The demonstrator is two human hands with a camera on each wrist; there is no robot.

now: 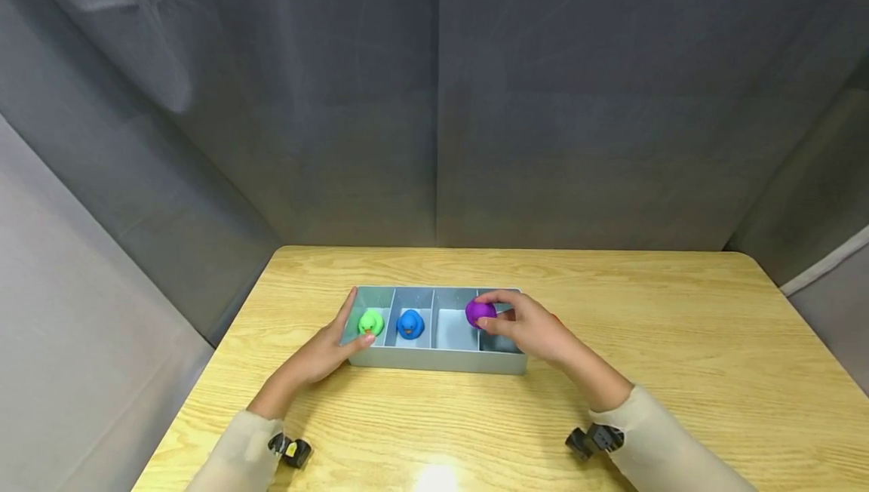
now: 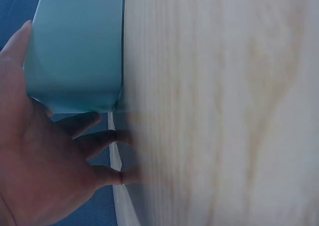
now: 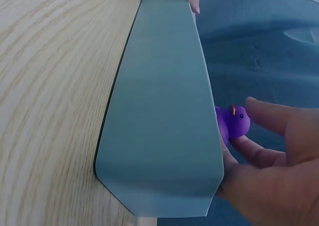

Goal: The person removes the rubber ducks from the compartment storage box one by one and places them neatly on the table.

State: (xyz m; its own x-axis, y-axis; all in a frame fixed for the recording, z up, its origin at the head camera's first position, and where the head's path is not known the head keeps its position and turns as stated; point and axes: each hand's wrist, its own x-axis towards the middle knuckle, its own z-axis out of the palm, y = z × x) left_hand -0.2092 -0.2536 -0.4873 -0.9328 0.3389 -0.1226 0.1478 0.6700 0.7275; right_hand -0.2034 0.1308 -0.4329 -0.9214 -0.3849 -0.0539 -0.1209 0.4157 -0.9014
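Observation:
A long grey-blue box (image 1: pixel 434 360) with a row of compartments lies on the table. My left hand (image 1: pixel 326 349) holds its left end, thumb over the front rim, fingers around the end wall; in the left wrist view the outer fingers spread past the box end (image 2: pixel 75 61). A green rubber duck (image 1: pixel 370 321) sits in the leftmost compartment, a blue rubber duck (image 1: pixel 410 324) in the one beside it. My right hand (image 1: pixel 532 326) pinches a purple rubber duck (image 1: pixel 480 313) between thumb and fingers, over the divider at the right. In the right wrist view the purple duck (image 3: pixel 235 122) shows past the rim.
The box stands on a light wood table (image 1: pixel 434 409). A small red thing (image 1: pixel 558 318) peeks out behind my right hand, mostly hidden. Dark grey curtains (image 1: pixel 434 99) hang behind the table's far edge. Black wrist devices (image 1: pixel 594 441) sit at both sleeves.

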